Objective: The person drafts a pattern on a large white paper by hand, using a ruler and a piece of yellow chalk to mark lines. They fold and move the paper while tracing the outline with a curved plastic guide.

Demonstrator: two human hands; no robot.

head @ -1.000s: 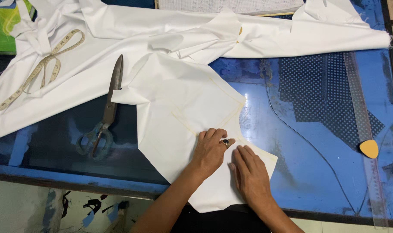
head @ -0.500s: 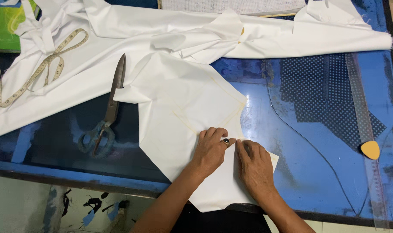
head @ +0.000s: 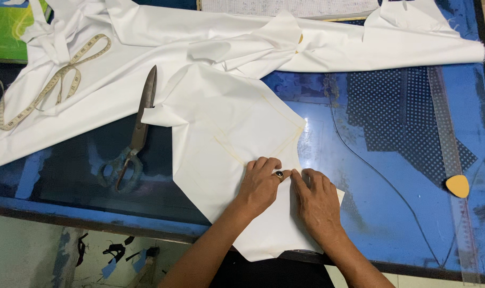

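While both hands are pressing flat on a white, angular-cut piece of cotton cloth [head: 226,138], the person is leaning over a blue glass-topped tabletop [head: 370,176]. The left hand [head: 261,186] is lying palm down with its fingers together, a dark-stoned ring on one of them; the right hand [head: 317,200] is lying just beside it, index finger stretched out so that the two fingertips are almost touching. Neither grip is pinching anything: both are spread flat, apparently to hold the cloth smooth and stop it sliding on the slick glass. Faint yellow chalk lines are running away from the grip across the cloth, and the fingers seem to be meeting on one of them.

Well beyond the left hand, a pair of long metal tailor's shears [head: 136,133] is lying shut, blades pointing away. Farther still on that side, a cream measuring tape [head: 56,80] is looping over a larger spread of white fabric [head: 306,48]. Well off to the right of the right hand, a yellow wedge of tailor's chalk [head: 458,185] is resting on a long clear plastic ruler [head: 455,160].

The near edge of the cloth is hanging over the tabletop, so its full shape is hidden. Whether a fold is under the palms cannot be told. Dotted dark fabric [head: 407,122] appears to be sitting under the glass.
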